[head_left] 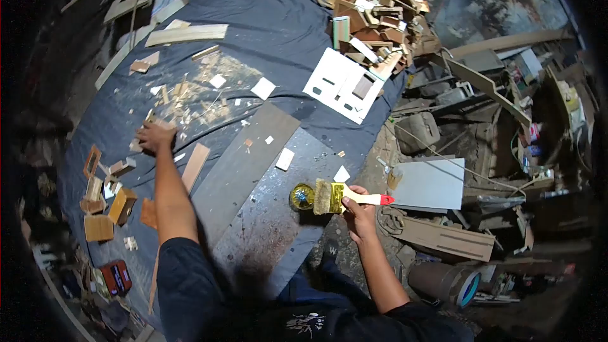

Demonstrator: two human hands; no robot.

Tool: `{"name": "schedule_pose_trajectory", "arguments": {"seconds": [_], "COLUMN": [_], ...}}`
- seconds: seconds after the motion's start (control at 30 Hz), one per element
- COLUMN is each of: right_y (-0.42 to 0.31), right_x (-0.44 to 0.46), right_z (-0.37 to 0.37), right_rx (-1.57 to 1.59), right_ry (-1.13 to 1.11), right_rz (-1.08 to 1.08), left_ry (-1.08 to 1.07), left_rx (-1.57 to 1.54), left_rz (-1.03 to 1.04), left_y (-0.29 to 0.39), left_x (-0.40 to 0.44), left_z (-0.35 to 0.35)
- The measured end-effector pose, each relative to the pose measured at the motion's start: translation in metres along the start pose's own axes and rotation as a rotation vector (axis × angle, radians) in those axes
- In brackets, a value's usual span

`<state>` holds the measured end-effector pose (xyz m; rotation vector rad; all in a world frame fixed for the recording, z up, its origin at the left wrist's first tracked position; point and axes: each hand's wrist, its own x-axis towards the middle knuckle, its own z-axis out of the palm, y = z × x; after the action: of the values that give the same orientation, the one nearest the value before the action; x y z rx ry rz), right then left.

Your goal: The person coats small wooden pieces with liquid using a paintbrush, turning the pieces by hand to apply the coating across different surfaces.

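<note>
My right hand (360, 216) grips a wide paintbrush (330, 197) by its pale, red-tipped handle. The bristles point left, beside a round tin (302, 196) with yellowish contents on the dark metal sheet (288, 212). On the left, my left hand (156, 137) is stretched out low over the dark cloth (253, 3), fingers apart, among small wood scraps (180, 92). A scrap (134, 145) shows at its fingers; whether they touch it is unclear. A brown board (247, 171) lies between my arms, along the metal sheet.
Small wooden blocks and boxes (120, 206) cluster at the left. A white panel with cutouts (345, 85) lies by a heap of wood offcuts (380, 22) at the back. A red-and-black device (116, 277) sits lower left. Boards and clutter surround a grey panel (430, 183) at right.
</note>
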<state>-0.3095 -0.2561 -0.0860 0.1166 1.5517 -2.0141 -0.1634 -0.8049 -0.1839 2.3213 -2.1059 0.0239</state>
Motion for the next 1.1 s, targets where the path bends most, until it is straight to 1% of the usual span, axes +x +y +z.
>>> {"name": "schedule_pose_trajectory", "arguments": {"seconds": [0.07, 0.1, 0.17, 0.23, 0.3, 0.37, 0.4, 0.47, 0.5, 0.57, 0.63, 0.67, 0.7, 0.73, 0.77, 0.8, 0.83, 0.87, 0.9, 0.97, 1.0, 1.03, 1.07, 1.1], "right_y": [0.003, 0.003, 0.006, 0.006, 0.001, -0.003, -0.002, -0.013, -0.018, -0.018, -0.022, -0.017, -0.013, -0.02, -0.021, -0.021, -0.021, -0.015, -0.012, -0.008, -0.01, -0.008, -0.004, 0.0], "right_x": [-0.001, -0.001, -0.001, -0.002, -0.005, -0.007, -0.005, -0.008, -0.01, -0.007, -0.006, -0.004, 0.0, -0.004, -0.004, -0.003, -0.003, 0.002, 0.005, 0.01, 0.011, 0.014, 0.017, 0.022], "right_z": [-0.006, -0.009, -0.012, -0.007, -0.003, -0.003, -0.009, -0.013, -0.019, -0.037, -0.045, -0.06, -0.074, -0.071, -0.071, -0.072, -0.073, -0.081, -0.084, -0.084, -0.08, -0.078, -0.078, -0.078], "right_rx": [-0.009, -0.031, -0.039, -0.02, 0.009, 0.021, -0.03, -0.055, -0.055, -0.011, 0.09, 0.075, 0.06, 0.068, 0.071, 0.079, 0.086, 0.055, 0.058, 0.022, -0.021, -0.016, -0.119, -0.224], "right_ry": [0.021, 0.023, 0.035, 0.001, 0.035, 0.065, 0.062, 0.112, 0.124, 0.145, 0.156, 0.148, 0.134, 0.139, 0.131, 0.151, 0.171, 0.158, 0.149, 0.097, 0.092, 0.084, 0.062, 0.039], "right_rz": [-0.017, -0.018, -0.01, 0.012, 0.058, 0.052, 0.012, -0.011, -0.021, -0.018, -0.017, 0.01, 0.036, 0.045, 0.05, 0.055, 0.059, 0.067, 0.068, 0.075, 0.077, 0.076, 0.047, 0.014], "left_ry": [-0.041, -0.149, -0.241, -0.239, -0.239, -0.152, -0.15, -0.101, -0.071, -0.355, -0.221, -0.268, -0.385, -0.251, -0.265, -0.216, -0.33, -0.386, -0.354, -0.393, -0.382, -0.375, -0.37, -0.364], "left_rx": [0.032, -0.019, 0.042, 0.06, 0.086, -0.143, -0.133, -0.47, -0.579, -0.93, -1.118, -1.057, -0.873, -0.646, -0.495, -0.508, -0.398, -0.312, -0.328, -0.208, -0.207, -0.14, -0.073, -0.074], "left_rz": [0.121, 0.175, 0.228, 0.204, 0.177, 0.069, 0.078, 0.047, 0.093, 0.29, 0.487, 0.523, 0.58, 0.654, 0.676, 0.776, 0.792, 0.779, 0.852, 0.886, 0.88, 0.85, 0.821, 0.818], "left_y": [-0.014, -0.021, -0.024, -0.023, -0.028, -0.031, -0.03, -0.038, -0.041, -0.053, -0.056, -0.053, -0.049, -0.054, -0.052, -0.056, -0.053, -0.055, -0.06, -0.059, -0.056, -0.05, -0.045, -0.038], "left_x": [0.02, 0.03, 0.037, 0.021, 0.012, 0.011, 0.012, 0.005, -0.003, -0.023, -0.085, -0.136, -0.2, -0.242, -0.289, -0.32, -0.345, -0.362, -0.374, -0.386, -0.391, -0.397, -0.403, -0.406], "left_z": [0.009, 0.007, -0.008, -0.028, -0.031, -0.022, -0.019, -0.003, 0.01, 0.024, 0.052, 0.04, -0.013, -0.004, -0.031, -0.036, -0.05, -0.047, -0.03, -0.025, -0.034, -0.048, -0.058, -0.061]}}
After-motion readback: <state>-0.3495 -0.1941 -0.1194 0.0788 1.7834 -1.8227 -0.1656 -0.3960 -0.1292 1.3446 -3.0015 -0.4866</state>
